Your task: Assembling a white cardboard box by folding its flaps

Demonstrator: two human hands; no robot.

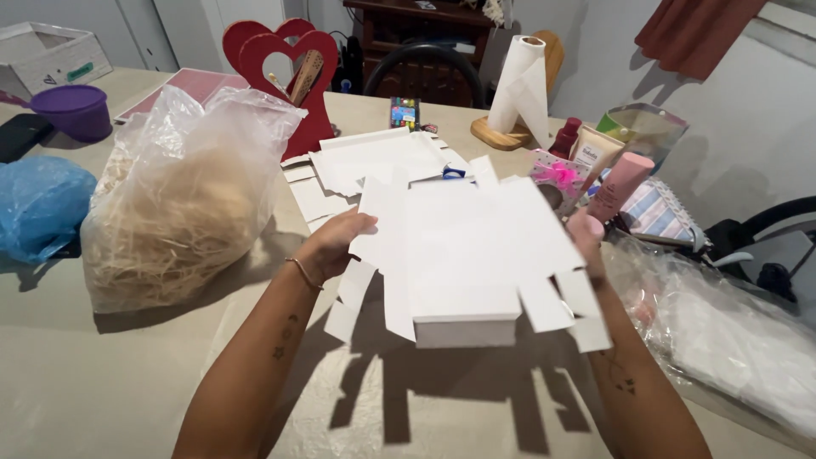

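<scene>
A white box blank [463,255], flat card partly folded, is being held up above the table [102,382] between both hands. The left hand [336,242] is being closed on the blank's left edge, thumb on top and fingers underneath. The right hand [588,242] is being pressed to the right edge; only its fingertips are being shown past the card, so whether it is clamped or merely propping cannot be told. The near edge is already being turned up into a low wall, while loose flaps are being left hanging at the lower left and lower right.

The blank is judged light and thin, stiff only along its panels and weak at the creases, so it is likely to be bent or creased wrongly if pinched hard. It is best taken at the flat side panels, close to the fold lines, not by the dangling flaps, which would be given no support. Its surface looks smooth and a little slippery.

More white blanks [374,161] are being kept in a loose pile beyond it. A clear bag of straw [178,212] is standing to the left, just beside a red heart stand [293,59]. A paper towel roll [520,85] and a pink bottle [620,185] are being seen to the right, well apart from the hands.
</scene>
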